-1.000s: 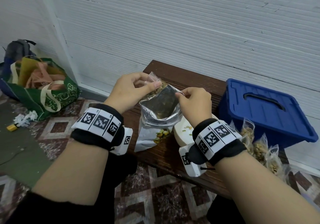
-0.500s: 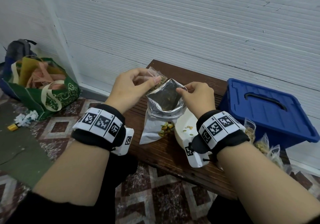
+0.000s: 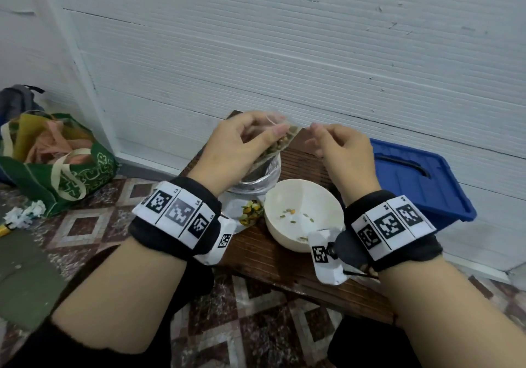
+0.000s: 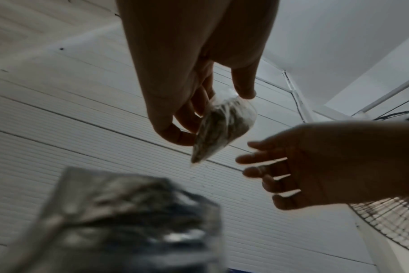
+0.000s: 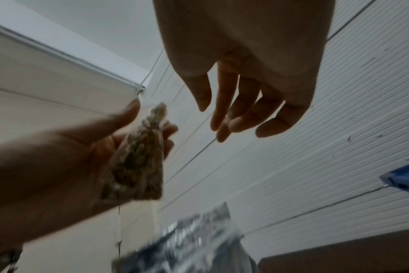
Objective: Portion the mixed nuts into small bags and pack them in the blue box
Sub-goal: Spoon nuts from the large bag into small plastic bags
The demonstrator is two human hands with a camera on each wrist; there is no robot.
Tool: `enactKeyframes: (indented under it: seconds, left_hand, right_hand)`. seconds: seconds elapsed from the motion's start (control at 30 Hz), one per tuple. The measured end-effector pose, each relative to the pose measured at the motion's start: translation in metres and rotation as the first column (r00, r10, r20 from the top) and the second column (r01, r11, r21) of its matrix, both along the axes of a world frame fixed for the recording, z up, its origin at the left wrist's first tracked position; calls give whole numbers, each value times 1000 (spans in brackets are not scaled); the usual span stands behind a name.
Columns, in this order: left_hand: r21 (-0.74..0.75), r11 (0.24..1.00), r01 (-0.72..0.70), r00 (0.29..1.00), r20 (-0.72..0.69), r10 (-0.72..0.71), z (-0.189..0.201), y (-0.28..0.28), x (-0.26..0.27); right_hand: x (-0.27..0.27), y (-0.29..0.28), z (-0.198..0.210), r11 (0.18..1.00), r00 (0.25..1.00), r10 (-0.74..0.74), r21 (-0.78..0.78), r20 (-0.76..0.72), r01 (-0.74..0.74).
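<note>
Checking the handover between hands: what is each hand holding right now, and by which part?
The left hand pinches the small bag of nuts by its top edge. The right hand holds nothing; its fingers are spread beside the bag.

2 hands: left hand [image 3: 239, 151], right hand [image 3: 344, 154]. 1 small bag [image 3: 280, 142], 1 foil pouch [image 3: 256, 179], 1 bowl [image 3: 327, 196]. 1 blue box [image 3: 421, 185], 1 green tote [image 3: 71, 174].

1. Our head view looks forward and down over both forearms at the bench [image 3: 273, 256] against the wall
2. Left wrist view looks steeply up, close under the left hand [image 4: 187, 77]
3. Right wrist view likewise, under the right hand [image 5: 250, 70]
4. All three share the small bag [image 3: 280, 144] and foil pouch [image 4: 128, 221]
</note>
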State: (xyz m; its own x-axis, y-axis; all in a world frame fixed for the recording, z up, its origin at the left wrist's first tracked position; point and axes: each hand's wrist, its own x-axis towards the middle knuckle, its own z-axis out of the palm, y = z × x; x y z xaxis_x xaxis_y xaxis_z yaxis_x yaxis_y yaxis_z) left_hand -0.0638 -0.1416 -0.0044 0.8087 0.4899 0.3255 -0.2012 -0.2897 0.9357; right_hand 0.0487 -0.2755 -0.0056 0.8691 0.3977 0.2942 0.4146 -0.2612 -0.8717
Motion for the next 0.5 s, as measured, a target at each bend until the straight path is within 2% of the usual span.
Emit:
enactKeyframes:
  seconds: [0.1, 0.17, 0.33, 0.5]
  left_hand:
    - [-44, 999, 26, 1000, 14, -26, -7, -22, 11]
    - [-84, 995, 53, 999, 16, -52, -14, -41, 17]
    - [-65, 988, 137, 990, -1, -138, -35, -85, 35]
    - [29, 968, 250, 964, -103, -246, -51, -111, 44]
  right_hand:
    - [-4, -30, 12, 990, 996, 43, 140, -74, -32]
    - [-7, -49, 16, 986, 990, 82, 155, -119, -63]
    - [-6, -90, 10, 998, 987, 37, 56, -153, -29]
    - [2, -120, -3, 999, 987, -20, -42, -161, 14]
